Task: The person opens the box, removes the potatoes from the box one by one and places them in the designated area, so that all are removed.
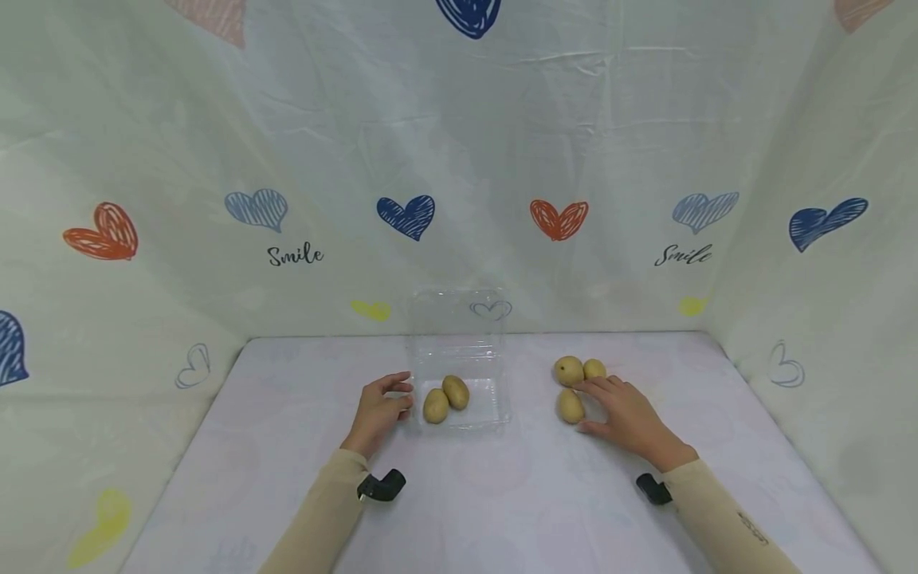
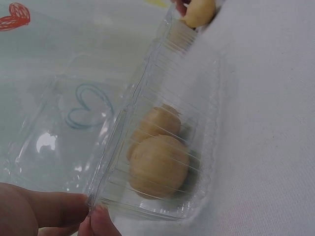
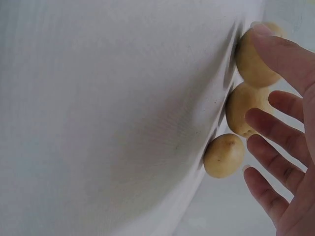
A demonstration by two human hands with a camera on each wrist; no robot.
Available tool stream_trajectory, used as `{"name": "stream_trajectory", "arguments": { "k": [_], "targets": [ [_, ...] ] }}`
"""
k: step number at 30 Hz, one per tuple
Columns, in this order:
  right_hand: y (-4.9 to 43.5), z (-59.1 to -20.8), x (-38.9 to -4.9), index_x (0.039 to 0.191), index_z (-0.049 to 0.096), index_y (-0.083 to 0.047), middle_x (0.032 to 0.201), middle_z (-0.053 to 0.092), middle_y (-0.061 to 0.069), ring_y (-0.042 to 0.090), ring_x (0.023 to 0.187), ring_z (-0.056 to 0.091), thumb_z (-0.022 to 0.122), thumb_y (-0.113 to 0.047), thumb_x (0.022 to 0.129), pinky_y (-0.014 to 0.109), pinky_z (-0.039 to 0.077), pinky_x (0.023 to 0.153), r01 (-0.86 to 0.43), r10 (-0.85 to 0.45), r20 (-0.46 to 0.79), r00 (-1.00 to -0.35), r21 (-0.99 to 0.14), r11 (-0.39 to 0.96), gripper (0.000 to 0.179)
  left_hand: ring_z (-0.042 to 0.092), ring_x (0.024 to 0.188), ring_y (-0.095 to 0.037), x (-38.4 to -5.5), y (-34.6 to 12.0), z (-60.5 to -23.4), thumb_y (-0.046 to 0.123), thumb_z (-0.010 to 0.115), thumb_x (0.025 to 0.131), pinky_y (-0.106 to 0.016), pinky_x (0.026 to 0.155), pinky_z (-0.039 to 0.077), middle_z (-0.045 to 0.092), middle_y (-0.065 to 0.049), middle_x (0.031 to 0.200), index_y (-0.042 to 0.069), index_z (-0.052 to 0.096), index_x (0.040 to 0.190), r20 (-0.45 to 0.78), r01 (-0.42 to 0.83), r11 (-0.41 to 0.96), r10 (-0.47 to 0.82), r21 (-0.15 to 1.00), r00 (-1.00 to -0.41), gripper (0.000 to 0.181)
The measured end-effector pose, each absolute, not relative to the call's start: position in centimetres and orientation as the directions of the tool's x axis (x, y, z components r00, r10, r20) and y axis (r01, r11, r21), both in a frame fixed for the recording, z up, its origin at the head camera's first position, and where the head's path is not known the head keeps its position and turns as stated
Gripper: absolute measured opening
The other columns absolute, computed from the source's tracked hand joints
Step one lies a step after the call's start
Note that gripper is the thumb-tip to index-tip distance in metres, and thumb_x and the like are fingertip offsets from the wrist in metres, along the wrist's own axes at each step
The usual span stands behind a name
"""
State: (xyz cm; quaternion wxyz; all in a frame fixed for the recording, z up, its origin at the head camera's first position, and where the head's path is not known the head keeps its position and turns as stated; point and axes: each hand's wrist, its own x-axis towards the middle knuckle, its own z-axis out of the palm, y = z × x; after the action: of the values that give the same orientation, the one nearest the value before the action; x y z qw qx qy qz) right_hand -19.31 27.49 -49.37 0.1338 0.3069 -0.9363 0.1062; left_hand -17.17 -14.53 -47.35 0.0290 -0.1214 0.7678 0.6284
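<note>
A clear plastic clamshell container (image 1: 490, 408) stands with its lid raised at the back. Two potatoes (image 1: 435, 406) lie side by side inside, toward its left. My left hand (image 1: 378, 414) is at the container's left side; in the left wrist view, its thumb and finger (image 2: 64, 209) pinch the rim. On the right lie three more potatoes, two at the back (image 1: 569, 371) and one nearer (image 1: 570, 406). My right hand (image 1: 622, 414) reaches around the nearer potato with fingers spread. In the right wrist view, the thumb overlaps one potato (image 3: 253, 61); whether it touches is unclear.
A white cloth covers the table (image 1: 488, 510). Behind it hangs a pale sheet (image 1: 473, 159) printed with hearts and "Smile". Dark wrist cameras (image 1: 382, 485) are worn on both beige sleeves (image 1: 315, 510).
</note>
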Motion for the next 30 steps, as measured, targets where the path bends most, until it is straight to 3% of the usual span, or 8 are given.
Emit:
{"name": "stream_trajectory", "arguments": {
  "k": [11,22,30],
  "targets": [
    [27.2,-49.4,-19.2,0.126,0.071,0.000,0.119,0.072,0.015,0.035,0.101,0.067,0.099,-0.025,0.071,0.055,0.057,0.084,-0.625,-0.560,0.352,-0.750,-0.100,0.774,0.066,0.062,0.084,-0.015,-17.2,-14.6,-47.5,-0.012,0.061,0.094,-0.022,0.069,0.055,0.066,-0.023,0.120,-0.007,0.060,0.142,-0.204,-0.230,0.189,-0.151,0.955,-0.967,0.048],
    [26.5,-48.7,-19.0,0.125,0.071,0.000,0.121,0.071,0.016,0.036,0.104,0.066,0.098,-0.024,0.073,0.054,0.057,0.085,-0.614,-0.551,0.336,-0.763,-0.115,0.781,0.064,0.062,0.085,-0.015,-17.3,-14.6,-47.4,-0.011,0.061,0.093,-0.023,0.071,0.056,0.066,-0.023,0.120,-0.007,0.060,0.142,-0.201,-0.227,0.190,-0.146,0.955,-0.969,0.048],
    [25.9,-48.2,-19.0,0.127,0.071,-0.002,0.122,0.071,0.014,0.034,0.108,0.067,0.098,-0.024,0.072,0.056,0.057,0.087,-0.639,-0.565,0.369,-0.738,-0.110,0.762,0.065,0.061,0.076,-0.010,-17.2,-14.6,-47.5,-0.014,0.061,0.091,-0.021,0.067,0.055,0.066,-0.026,0.117,-0.011,0.060,0.140,-0.182,-0.207,0.171,-0.147,0.963,-0.972,0.049]
  ]
}}
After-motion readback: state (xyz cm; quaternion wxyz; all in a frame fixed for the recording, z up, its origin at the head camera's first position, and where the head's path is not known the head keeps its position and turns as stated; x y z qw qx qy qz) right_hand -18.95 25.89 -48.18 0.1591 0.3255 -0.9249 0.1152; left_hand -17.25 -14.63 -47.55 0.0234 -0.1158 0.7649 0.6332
